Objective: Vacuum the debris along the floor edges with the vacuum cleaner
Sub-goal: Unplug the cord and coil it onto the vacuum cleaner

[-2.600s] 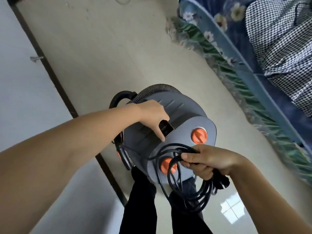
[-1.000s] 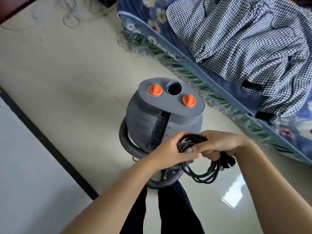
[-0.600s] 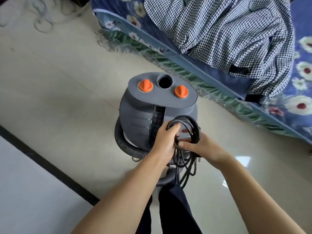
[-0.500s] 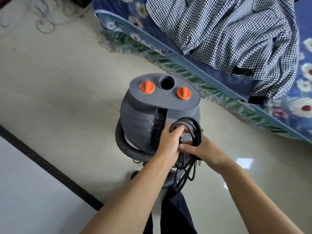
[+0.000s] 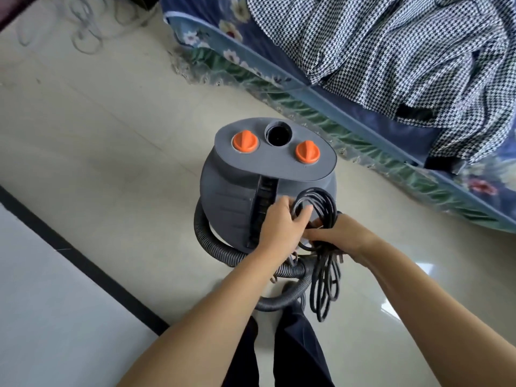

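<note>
A grey canister vacuum cleaner (image 5: 237, 191) with two orange knobs and a round open port stands on end on the pale tiled floor. Its ribbed grey hose (image 5: 215, 247) loops around its base. A coiled black power cord (image 5: 321, 208) is bunched against the vacuum's right side, with loops hanging down toward the floor. My left hand (image 5: 279, 227) grips the coil from the left. My right hand (image 5: 337, 236) holds the same coil from the right, fingers closed around the strands.
A bed with a floral blue sheet (image 5: 279, 68) and a houndstooth blanket (image 5: 405, 46) runs along the right. A white wall with a black skirting strip (image 5: 83, 263) is at the left. Loose thin wire (image 5: 83, 32) lies on the floor far ahead. My dark trouser legs (image 5: 279, 350) are below.
The vacuum was turned from lying tilted with its knobs toward me to standing with its knobs away. My left hand left the handle and joined my right on the cord coil.
</note>
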